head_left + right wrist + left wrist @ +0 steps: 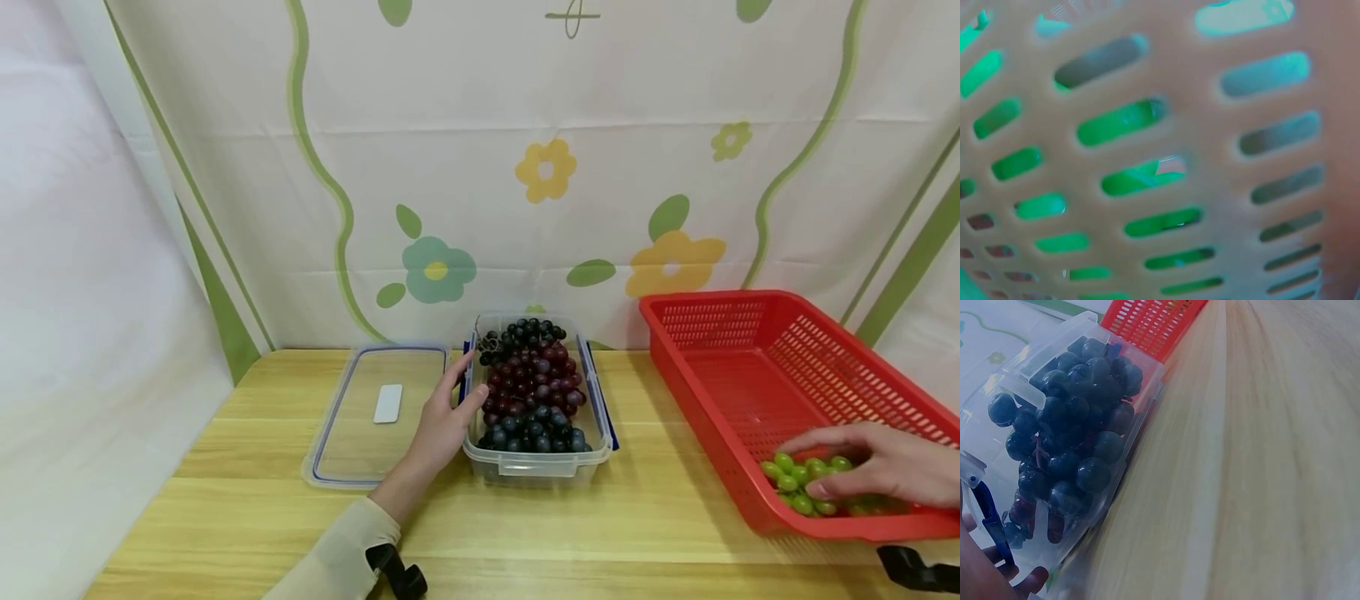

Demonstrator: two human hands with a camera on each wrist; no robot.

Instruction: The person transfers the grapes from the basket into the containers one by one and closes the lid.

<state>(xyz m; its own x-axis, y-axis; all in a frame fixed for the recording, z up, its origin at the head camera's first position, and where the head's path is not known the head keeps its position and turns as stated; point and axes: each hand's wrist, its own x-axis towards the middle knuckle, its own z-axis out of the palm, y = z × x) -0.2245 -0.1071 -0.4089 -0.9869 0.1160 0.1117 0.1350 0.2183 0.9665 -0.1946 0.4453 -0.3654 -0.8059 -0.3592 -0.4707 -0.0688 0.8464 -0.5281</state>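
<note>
My left hand rests against the left side of a clear plastic container, fingers spread along its rim. In the left wrist view its fingertips are right by a blue side latch. Inside the container are black grapes at the back, red grapes in the middle and blue-black grapes in front. My right hand reaches into a red basket, thumb and fingers around a bunch of green grapes. Only the slotted basket wall fills the right wrist view, hiding the hand.
A clear lid with a blue seal lies on the wooden table, left of the container. On the lid is a white label. Behind everything hangs a flowered curtain.
</note>
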